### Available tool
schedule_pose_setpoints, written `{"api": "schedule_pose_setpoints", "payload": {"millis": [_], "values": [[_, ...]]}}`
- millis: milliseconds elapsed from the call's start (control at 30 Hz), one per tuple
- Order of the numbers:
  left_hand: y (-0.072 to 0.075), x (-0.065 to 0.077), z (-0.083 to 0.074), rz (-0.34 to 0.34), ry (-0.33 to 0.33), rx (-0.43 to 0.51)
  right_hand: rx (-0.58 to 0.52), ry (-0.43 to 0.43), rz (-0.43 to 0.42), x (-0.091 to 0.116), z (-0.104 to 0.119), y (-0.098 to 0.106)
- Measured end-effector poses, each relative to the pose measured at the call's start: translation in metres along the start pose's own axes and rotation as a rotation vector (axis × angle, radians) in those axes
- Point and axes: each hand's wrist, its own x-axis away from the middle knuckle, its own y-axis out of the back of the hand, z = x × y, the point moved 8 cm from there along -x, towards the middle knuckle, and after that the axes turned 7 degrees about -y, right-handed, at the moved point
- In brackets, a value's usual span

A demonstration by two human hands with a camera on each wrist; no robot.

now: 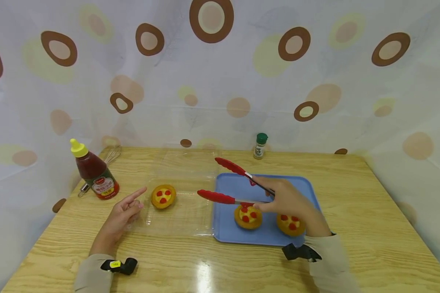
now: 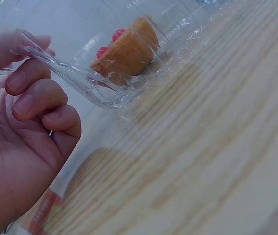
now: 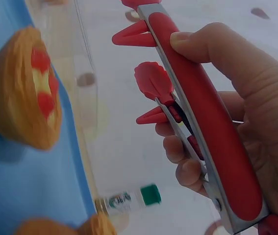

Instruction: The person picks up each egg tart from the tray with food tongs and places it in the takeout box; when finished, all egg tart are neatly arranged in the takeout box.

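My left hand (image 1: 122,215) holds the near-left edge of a clear plastic clamshell container (image 1: 190,217), index finger stretched along it. Inside the container's left side sits a small round tart (image 1: 163,196) with red and yellow topping, seen side-on in the left wrist view. My right hand (image 1: 291,199) grips red-and-metal tongs (image 3: 205,117), their arms spread apart with nothing between the red tips. These tips point left over the container's right part and the blue tray (image 1: 225,234). Two more tarts are on the tray: one (image 1: 247,217) below the tongs, another (image 1: 291,226) partly covered by the right forearm.
A sauce bottle (image 1: 97,173) with a yellow cap stands at the left, in front of a whisk (image 1: 113,154). At the back, a green-capped seasoning jar (image 1: 259,147) stands behind the tray. A patterned curtain (image 1: 212,81) hangs along the wooden table's (image 1: 168,264) far edge.
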Motion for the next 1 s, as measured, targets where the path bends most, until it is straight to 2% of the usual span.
{"api": "schedule_pose_setpoints", "payload": {"millis": [167,400,633,1000], "values": [[0.000,0.000,-0.001,-0.005,0.001,-0.008,-0.015,-0.041,-0.018,0.016,-0.022,0.015],[-0.001,0.000,-0.002,-0.009,0.005,-0.006,0.062,-0.045,-0.079,0.037,-0.046,0.037],[-0.002,0.000,-0.002,-0.002,-0.001,0.009,0.105,-0.043,-0.127,0.057,-0.069,0.049],[0.001,0.002,0.001,-0.020,0.034,-0.037,0.098,-0.142,-0.085,0.082,-0.098,0.059]]}}
